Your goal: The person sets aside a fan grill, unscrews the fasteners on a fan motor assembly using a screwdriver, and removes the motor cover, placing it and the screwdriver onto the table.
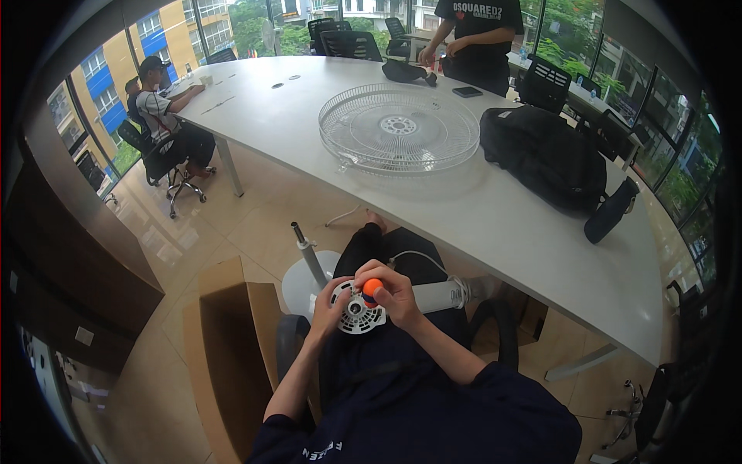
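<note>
On my lap lies a white fan motor housing, round and vented, with a white cylindrical body stretching to the right. My left hand grips the housing's left rim. My right hand is closed around an orange-handled screwdriver pressed onto the housing's face. A white cable loops from behind my right hand. A grey pole rises from a round white base on the floor just beyond my left hand.
A big white table carries a white fan grille, a black backpack and a phone. An open cardboard box stands at my left. One person sits at far left; another stands behind the table.
</note>
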`<action>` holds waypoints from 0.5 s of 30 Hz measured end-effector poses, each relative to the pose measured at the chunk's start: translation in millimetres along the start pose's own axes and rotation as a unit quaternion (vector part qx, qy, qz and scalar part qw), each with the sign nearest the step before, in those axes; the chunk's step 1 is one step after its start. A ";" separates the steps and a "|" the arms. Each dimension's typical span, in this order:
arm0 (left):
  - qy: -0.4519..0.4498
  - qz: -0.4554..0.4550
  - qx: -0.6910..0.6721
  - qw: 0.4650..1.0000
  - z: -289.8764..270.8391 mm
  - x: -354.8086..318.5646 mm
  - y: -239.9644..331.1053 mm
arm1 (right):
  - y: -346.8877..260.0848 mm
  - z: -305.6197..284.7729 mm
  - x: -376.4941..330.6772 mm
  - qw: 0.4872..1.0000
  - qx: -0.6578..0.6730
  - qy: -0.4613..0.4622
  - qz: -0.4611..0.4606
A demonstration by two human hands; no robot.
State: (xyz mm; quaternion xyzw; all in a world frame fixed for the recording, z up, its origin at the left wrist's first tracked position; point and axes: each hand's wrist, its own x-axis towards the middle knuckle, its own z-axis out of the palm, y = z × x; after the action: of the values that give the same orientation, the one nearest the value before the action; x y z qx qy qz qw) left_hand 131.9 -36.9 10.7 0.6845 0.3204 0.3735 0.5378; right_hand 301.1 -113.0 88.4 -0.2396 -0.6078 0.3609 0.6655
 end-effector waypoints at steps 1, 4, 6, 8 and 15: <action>-0.002 0.005 0.002 1.000 -1.0 -1.3 -0.9 | -5.4 3.2 1.2 1.000 0.005 0.002 0.008; 0.006 0.003 0.004 1.000 -0.1 -0.6 3.5 | -11.8 8.4 3.5 0.995 0.057 0.001 0.078; 0.003 0.009 -0.004 1.000 0.2 1.2 5.2 | -8.3 8.1 0.9 0.995 0.079 0.004 0.062; 0.001 0.028 0.012 1.000 0.1 2.3 3.7 | -4.0 4.4 2.9 0.998 0.054 -0.010 0.023; -0.001 0.013 0.010 1.000 0.6 0.9 9.6 | -4.5 -0.8 5.1 1.000 0.017 -0.013 0.005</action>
State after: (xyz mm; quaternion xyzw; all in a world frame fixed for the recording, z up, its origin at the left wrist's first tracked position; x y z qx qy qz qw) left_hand 133.3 -38.5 20.1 0.6947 0.3143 0.3764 0.5262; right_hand 302.7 -111.8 95.0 -0.2264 -0.6090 0.3774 0.6598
